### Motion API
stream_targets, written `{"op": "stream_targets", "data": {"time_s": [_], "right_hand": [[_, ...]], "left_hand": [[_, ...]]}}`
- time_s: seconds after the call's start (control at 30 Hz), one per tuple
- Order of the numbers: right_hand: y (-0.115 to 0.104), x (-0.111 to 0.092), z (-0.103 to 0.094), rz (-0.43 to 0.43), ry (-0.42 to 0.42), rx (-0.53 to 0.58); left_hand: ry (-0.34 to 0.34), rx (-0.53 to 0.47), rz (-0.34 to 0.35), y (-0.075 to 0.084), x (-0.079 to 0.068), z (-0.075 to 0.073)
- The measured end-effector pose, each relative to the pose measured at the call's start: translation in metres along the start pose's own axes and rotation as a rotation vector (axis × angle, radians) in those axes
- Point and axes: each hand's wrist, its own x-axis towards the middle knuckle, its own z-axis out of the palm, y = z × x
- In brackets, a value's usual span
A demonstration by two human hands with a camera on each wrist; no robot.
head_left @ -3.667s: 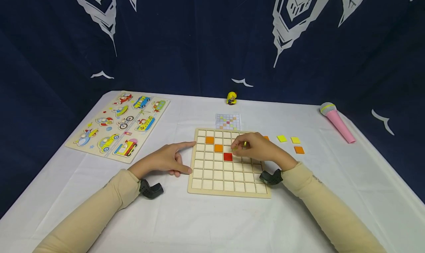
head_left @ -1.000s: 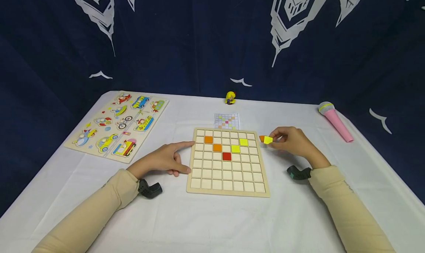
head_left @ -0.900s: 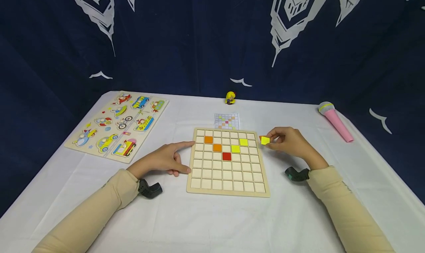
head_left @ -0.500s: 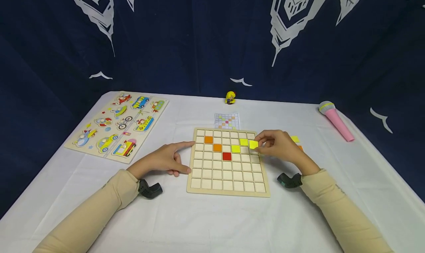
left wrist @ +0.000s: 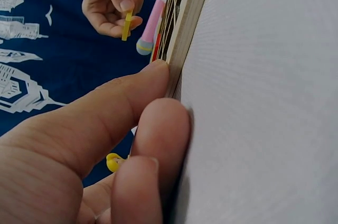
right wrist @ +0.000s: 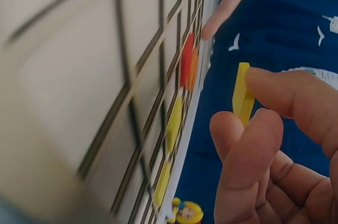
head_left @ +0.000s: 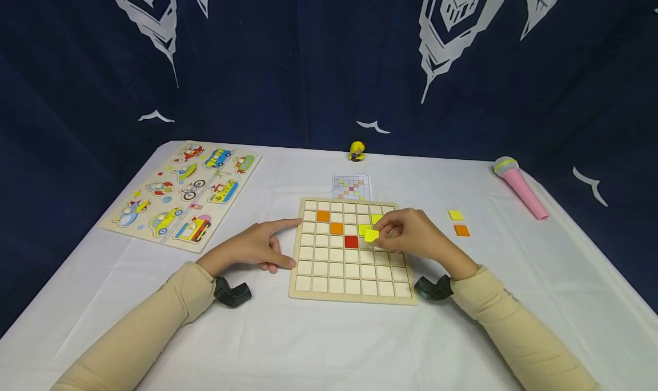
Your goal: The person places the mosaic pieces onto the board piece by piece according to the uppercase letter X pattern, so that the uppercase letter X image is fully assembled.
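A square wooden grid board (head_left: 354,301) lies on the white tablecloth. Along its left edge my left hand (head_left: 252,245) rests, index fingertip and thumb tip spread apart and touching the rim. My right hand (head_left: 413,240) pinches a yellow square tile (head_left: 371,236) above the board, right of the red tile (head_left: 351,242). In the right wrist view this yellow tile (right wrist: 242,94) is held on edge between thumb and fingers, apart from the grid. Two orange tiles (head_left: 323,216) sit in cells at upper left. Yellow tiles (head_left: 377,218) in the board are partly covered by the right hand.
A yellow tile (head_left: 455,215) and an orange tile (head_left: 461,230) lie right of the board. Behind it are a printed pattern card (head_left: 352,187) and a small yellow figurine (head_left: 357,151). A vehicle puzzle (head_left: 185,194) lies left; a pink microphone (head_left: 525,193) lies far right.
My right hand set yellow tiles into the board, picked up another yellow tile from the right side, and carried it left over the grid. The left hand has stayed at the board's edge.
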Motion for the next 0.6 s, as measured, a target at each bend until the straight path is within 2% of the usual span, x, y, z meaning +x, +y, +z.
{"op": "stream_targets", "data": {"time_s": [0.17,0.6], "right_hand": [[-0.009,0.005,0.008,-0.041,-0.038,-0.006],[-0.029,0.018,0.027,-0.05,-0.162,-0.047]], "left_hand": [[0.0,0.001,-0.003,0.0,0.0,0.0],[-0.001,0.001,0.005,0.001,0.0,0.0]]}}
